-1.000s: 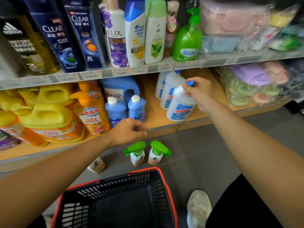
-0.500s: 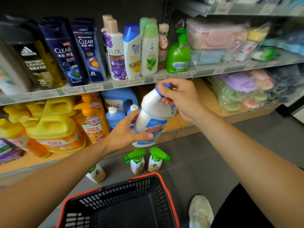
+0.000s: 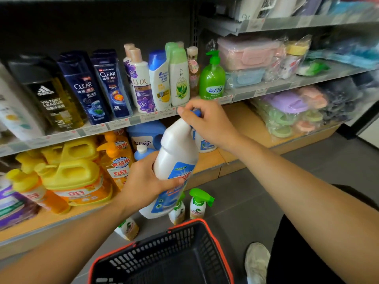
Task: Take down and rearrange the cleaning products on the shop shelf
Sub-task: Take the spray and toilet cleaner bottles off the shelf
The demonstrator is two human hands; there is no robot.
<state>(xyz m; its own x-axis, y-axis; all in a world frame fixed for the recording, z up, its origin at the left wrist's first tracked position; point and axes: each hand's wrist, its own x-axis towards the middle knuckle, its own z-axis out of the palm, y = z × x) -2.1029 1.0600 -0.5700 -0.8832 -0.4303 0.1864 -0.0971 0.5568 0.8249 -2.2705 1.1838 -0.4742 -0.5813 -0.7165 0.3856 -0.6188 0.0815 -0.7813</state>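
Note:
A white cleaner bottle (image 3: 176, 152) with a blue cap and blue label hangs tilted in front of the lower wooden shelf (image 3: 242, 124). My right hand (image 3: 207, 121) grips its neck and cap from above. My left hand (image 3: 143, 181) wraps round its body from the left, thumb across the label. A matching white bottle (image 3: 203, 143) stands on the shelf behind, partly hidden by my right hand. Three green-capped spray bottles, one being (image 3: 199, 203), stand on the grey floor below.
A black basket with a red rim (image 3: 217, 244) sits on the floor under my arms. Yellow and orange detergent jugs (image 3: 71, 177) crowd the lower shelf's left. Blue detergent bottles (image 3: 145, 136) stand behind. Shampoo bottles (image 3: 106, 85) and a green pump bottle (image 3: 212, 78) line the upper shelf. My shoe (image 3: 257, 261) is at right.
My right hand lifted the white bottle off the lower shelf and brought it toward me. My left hand rose from the shelf edge and took hold of the bottle's body.

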